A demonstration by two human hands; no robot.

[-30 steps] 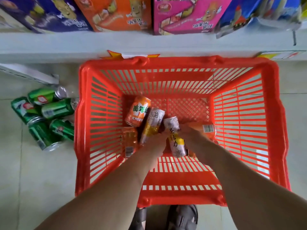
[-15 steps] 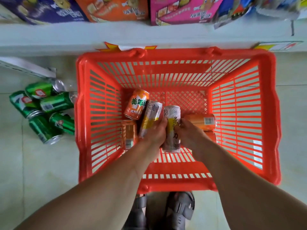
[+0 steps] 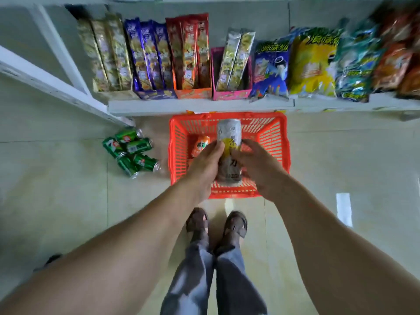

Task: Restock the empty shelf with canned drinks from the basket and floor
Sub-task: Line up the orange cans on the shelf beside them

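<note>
The person stands over the red basket (image 3: 281,142) and holds a tall silver and yellow can (image 3: 229,142) between both hands, above the basket. The left hand (image 3: 205,165) grips the can from its left side, with the thumb curled over the front. The right hand (image 3: 258,164) touches the right side of the can with fingers that look loosely bent; it is hard to tell how firmly they press.

The main risk is a slip. The can is a smooth metal cylinder, probably slick, and it is held by its sides only, so a loose grip while it is raised could let it fall back into the basket or onto the tiled floor (image 3: 68,201), where it may dent. A second risk is that a wrong place is chosen: the shelf (image 3: 200,106) in view is full of snack packets (image 3: 150,55) in shiny crinkled foil, and the empty shelf is not clearly visible.

The basket is rigid plastic with slotted walls. An orange can (image 3: 201,145) lies inside it. Several green cans (image 3: 134,151) lie on their sides on the floor just left of the basket; being round, they can roll if they are touched.
</note>
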